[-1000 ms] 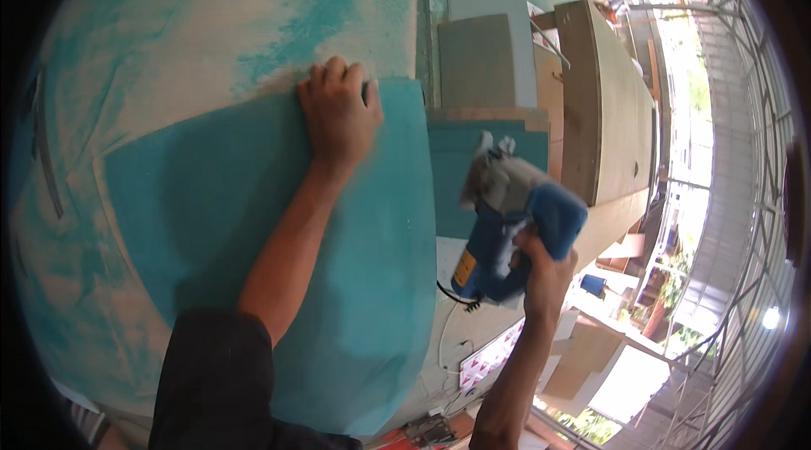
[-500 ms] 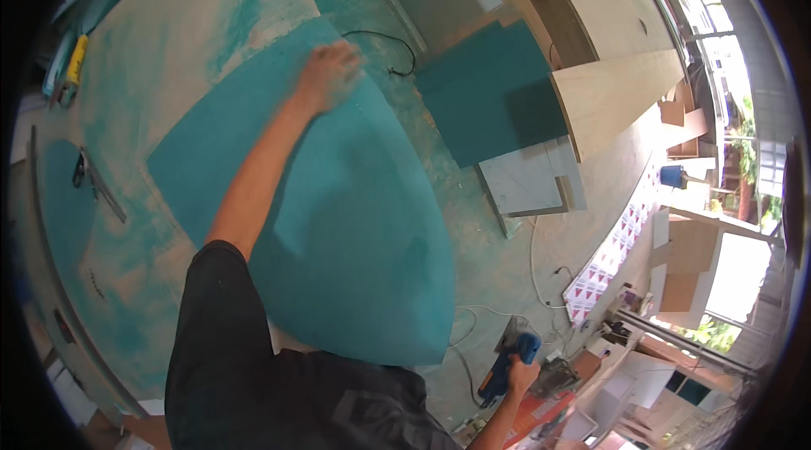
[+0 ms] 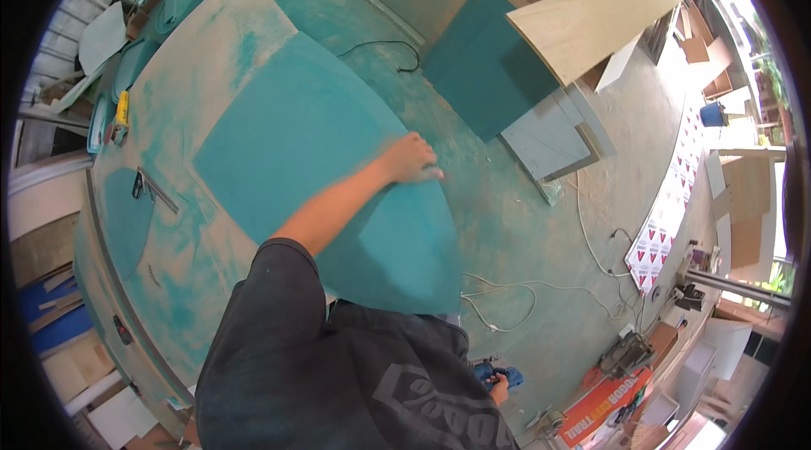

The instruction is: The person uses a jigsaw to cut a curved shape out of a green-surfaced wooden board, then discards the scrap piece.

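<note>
A large teal panel (image 3: pixel 279 112) with curved sides lies on the worktable in front of me. My left hand (image 3: pixel 408 159) rests palm down at the panel's right curved edge, thumb apart from the bent fingers, with nothing visible in it. Low on the right, beyond my shirt, my right hand (image 3: pixel 500 388) is closed around the handle of a blue handheld power tool (image 3: pixel 485 371). My body hides part of that tool, so its exact kind is unclear.
A dusty pale board (image 3: pixel 228 36) lies under the panel, with a black-handled tool (image 3: pixel 156 190) and a yellow-handled tool (image 3: pixel 122 116) at left. Teal and wooden boards (image 3: pixel 494 70) stand at upper right. A white cord (image 3: pixel 528 285) loops across the floor.
My left hand has slid from the panel's far part down to its right edge. The power tool in my right hand has dropped lower and is now partly behind my body. The view has shifted.
</note>
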`<state>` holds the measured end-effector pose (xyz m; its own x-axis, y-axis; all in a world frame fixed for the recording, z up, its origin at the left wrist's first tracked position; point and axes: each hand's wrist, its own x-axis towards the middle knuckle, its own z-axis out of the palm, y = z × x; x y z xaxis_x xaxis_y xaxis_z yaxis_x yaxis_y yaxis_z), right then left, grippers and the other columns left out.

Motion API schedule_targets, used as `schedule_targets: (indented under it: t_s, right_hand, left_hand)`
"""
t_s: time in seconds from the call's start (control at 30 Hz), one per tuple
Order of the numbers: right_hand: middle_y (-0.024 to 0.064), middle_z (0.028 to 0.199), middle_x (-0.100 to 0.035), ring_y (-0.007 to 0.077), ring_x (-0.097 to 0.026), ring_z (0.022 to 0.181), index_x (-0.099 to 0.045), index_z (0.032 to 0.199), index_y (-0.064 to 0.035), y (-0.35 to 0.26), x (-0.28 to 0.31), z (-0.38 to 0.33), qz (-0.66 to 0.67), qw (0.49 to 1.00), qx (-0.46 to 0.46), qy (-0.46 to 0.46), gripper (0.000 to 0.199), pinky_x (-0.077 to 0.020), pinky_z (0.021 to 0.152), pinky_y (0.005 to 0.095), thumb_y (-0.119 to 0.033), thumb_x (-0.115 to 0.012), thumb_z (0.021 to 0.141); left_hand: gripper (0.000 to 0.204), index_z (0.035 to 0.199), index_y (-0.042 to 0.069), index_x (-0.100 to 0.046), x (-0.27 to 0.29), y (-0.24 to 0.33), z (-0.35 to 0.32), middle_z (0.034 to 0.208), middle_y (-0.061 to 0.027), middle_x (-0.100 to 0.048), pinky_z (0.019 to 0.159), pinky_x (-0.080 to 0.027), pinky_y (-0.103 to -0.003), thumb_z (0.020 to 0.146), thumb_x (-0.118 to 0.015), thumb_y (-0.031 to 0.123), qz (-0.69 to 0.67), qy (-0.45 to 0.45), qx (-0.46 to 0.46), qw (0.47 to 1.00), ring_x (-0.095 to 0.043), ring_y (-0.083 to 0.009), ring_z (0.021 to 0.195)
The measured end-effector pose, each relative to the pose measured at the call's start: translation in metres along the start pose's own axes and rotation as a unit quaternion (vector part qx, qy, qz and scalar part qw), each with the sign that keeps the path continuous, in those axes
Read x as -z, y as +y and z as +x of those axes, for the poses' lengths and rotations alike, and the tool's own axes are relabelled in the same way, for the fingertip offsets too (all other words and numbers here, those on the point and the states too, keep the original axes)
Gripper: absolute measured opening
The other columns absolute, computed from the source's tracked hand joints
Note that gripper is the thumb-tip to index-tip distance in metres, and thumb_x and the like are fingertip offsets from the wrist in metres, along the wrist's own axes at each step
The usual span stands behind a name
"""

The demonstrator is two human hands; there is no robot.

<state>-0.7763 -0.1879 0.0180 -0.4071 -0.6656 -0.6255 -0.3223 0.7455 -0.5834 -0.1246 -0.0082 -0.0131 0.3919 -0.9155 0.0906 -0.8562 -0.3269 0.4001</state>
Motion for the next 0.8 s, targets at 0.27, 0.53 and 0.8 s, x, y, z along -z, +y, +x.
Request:
schedule_targets:
  t_s: [0.27,0.53,0.8]
  right_hand:
    - [0.0134,0.073,-0.066,0.0230,-0.060,0.061,-0.065,0.074,0.0081,0.046,0.003,0.072,-0.078,0.997,-0.025,0.014,0.017,-0.0495,0.054,0.0389,-0.007,-0.073,0.078]
    - [0.0110,0.068,-0.066,0.0222,-0.063,0.060,-0.066,0.072,0.0054,0.045,-0.013,0.079,-0.132,0.990,0.043,-0.012,0.017,-0.0488,0.054,0.0363,-0.008,-0.076,0.075]
    - [0.0086,0.066,-0.066,0.0211,-0.063,0.055,-0.066,0.072,0.0018,0.010,-0.026,0.083,-0.191,0.953,0.206,-0.113,0.015,-0.0482,0.053,0.0339,-0.009,-0.076,0.074]
  left_hand:
    - [0.060,0.079,0.007,-0.072,-0.004,0.073,0.022,0.077,-0.0125,-0.068,0.092,-0.044,-0.042,0.086,-0.067,0.066,-0.010,-0.204,0.041,0.978,-0.065,-0.0308,0.088]
    - [0.053,0.080,0.008,-0.075,0.044,0.088,0.016,0.089,-0.0127,-0.075,0.091,-0.048,-0.043,0.081,-0.074,0.061,-0.023,-0.060,0.052,0.997,-0.068,-0.0338,0.086]
    - [0.053,0.079,0.009,-0.077,0.045,0.007,0.078,0.082,-0.0145,-0.074,0.083,-0.053,-0.043,0.080,-0.075,0.062,0.008,-0.054,0.201,0.978,-0.070,-0.0333,0.086]
